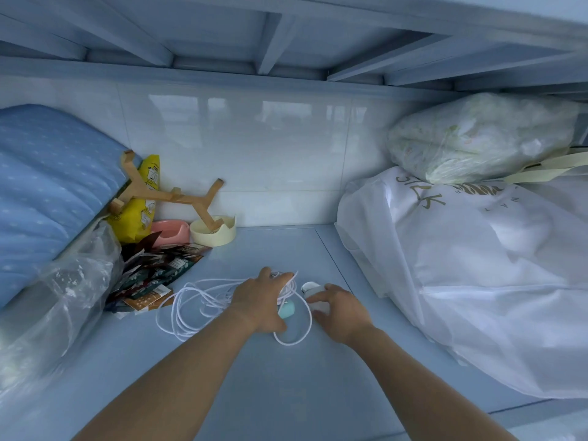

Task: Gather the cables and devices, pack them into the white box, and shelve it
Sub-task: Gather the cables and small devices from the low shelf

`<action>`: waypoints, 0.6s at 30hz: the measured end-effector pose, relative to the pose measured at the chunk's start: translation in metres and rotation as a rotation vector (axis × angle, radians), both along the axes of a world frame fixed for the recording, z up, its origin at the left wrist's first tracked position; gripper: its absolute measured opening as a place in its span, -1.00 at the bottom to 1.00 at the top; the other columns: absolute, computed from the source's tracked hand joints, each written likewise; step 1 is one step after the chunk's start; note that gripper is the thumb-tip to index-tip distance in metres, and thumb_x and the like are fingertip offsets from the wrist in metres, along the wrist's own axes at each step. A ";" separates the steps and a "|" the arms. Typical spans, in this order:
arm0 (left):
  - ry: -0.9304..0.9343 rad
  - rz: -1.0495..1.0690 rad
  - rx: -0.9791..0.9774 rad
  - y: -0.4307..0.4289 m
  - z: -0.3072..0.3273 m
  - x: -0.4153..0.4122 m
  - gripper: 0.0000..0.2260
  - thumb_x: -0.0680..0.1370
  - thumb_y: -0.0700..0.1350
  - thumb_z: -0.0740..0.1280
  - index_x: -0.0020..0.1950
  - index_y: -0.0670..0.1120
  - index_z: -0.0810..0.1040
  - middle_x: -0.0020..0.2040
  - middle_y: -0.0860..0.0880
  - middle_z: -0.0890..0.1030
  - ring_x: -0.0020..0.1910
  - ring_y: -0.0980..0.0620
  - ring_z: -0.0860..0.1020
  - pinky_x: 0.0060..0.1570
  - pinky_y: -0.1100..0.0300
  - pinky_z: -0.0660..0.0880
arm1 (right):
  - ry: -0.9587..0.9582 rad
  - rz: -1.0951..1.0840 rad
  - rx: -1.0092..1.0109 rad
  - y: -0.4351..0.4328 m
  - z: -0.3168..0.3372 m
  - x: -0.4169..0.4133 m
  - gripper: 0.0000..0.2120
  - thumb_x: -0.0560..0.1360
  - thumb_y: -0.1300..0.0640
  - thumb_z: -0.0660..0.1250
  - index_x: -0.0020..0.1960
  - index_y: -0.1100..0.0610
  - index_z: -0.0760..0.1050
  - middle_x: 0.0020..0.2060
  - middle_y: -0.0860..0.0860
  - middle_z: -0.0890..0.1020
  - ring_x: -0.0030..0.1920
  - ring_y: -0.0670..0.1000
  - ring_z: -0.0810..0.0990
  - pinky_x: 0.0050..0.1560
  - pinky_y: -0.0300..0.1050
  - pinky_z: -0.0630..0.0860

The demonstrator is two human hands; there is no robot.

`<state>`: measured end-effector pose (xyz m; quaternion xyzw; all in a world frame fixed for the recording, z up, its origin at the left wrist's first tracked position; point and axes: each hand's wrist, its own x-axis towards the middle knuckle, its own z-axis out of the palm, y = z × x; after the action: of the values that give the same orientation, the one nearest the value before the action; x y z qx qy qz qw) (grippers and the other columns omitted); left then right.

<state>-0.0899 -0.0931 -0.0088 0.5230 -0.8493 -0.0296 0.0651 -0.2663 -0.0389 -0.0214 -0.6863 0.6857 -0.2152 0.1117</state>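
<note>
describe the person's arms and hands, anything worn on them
Both forearms are bare as far as the frame shows: no sleeves, gloves, watch or bracelets in view. The left hand and right hand show no rings on the fingers that can be seen. Both arms enter from the bottom edge of the head view; the upper arms are out of frame.

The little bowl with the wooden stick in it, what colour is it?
Pale cream-yellow bowl, seen in the head view, beside a pink one.
</note>
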 end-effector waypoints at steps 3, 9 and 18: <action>0.012 -0.027 -0.026 -0.004 -0.001 0.002 -0.15 0.21 0.13 0.42 0.42 0.23 0.08 0.36 -0.05 0.25 0.14 -0.20 0.48 0.03 0.08 0.42 | -0.016 -0.003 -0.027 0.006 -0.001 -0.005 -0.60 0.43 0.08 0.27 0.24 -0.16 0.41 0.21 -0.02 0.46 0.19 0.03 0.45 0.13 -0.13 0.43; 0.012 -0.049 -0.064 -0.007 -0.002 0.001 -0.16 0.24 0.14 0.40 0.43 0.22 0.06 0.34 -0.08 0.26 0.13 -0.21 0.50 0.01 0.09 0.43 | 0.081 -0.200 0.086 0.006 -0.002 -0.001 -0.52 0.47 -0.13 0.20 0.34 -0.06 0.24 0.23 0.06 0.43 0.22 0.12 0.40 0.16 -0.01 0.42; 0.069 -0.068 -0.075 -0.009 -0.007 0.001 -0.19 0.26 0.12 0.40 0.42 0.23 0.06 0.35 -0.09 0.24 0.12 -0.20 0.51 -0.03 0.09 0.45 | 0.108 -0.245 0.174 0.002 0.008 0.013 -0.55 0.41 -0.07 0.33 0.21 0.09 0.33 0.13 0.11 0.47 0.14 0.15 0.42 0.08 0.01 0.47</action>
<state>-0.0889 -0.1021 -0.0162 0.4898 -0.8643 -0.0177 0.1128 -0.2533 -0.0367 -0.0133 -0.5957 0.7854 -0.1299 0.1067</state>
